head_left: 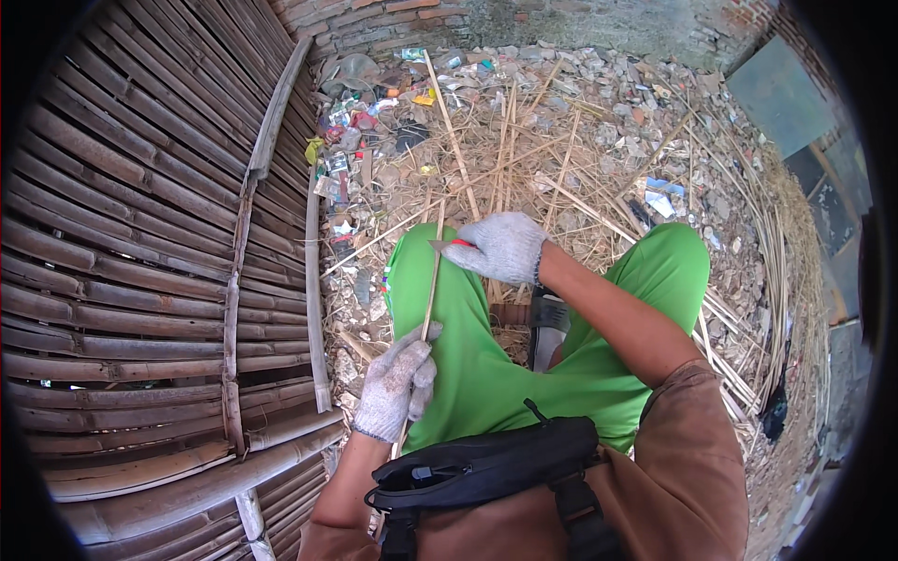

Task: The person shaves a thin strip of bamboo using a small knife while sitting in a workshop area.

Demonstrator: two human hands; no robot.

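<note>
My left hand [398, 381], in a whitish knit glove, is closed around a thin bamboo strip [432, 292] beside my left thigh. The strip slants upward across the green trousers [477, 355] and runs down past the glove toward my waist. Over the left knee, my right hand [506, 247], gloved as well, grips a small knife [457, 243] with a red handle. Its short blade points left and meets the strip near the knee; whether it cuts in is too small to tell. The fingers of the right glove hide most of the handle.
A bamboo slat platform [140, 243] fills the left side. Ahead, loose bamboo strips [505, 150] lie over shavings, rubble and litter, below a brick wall [393, 19]. More long strips [772, 271] lie at the right. A black waist bag [486, 460] rests across my lap.
</note>
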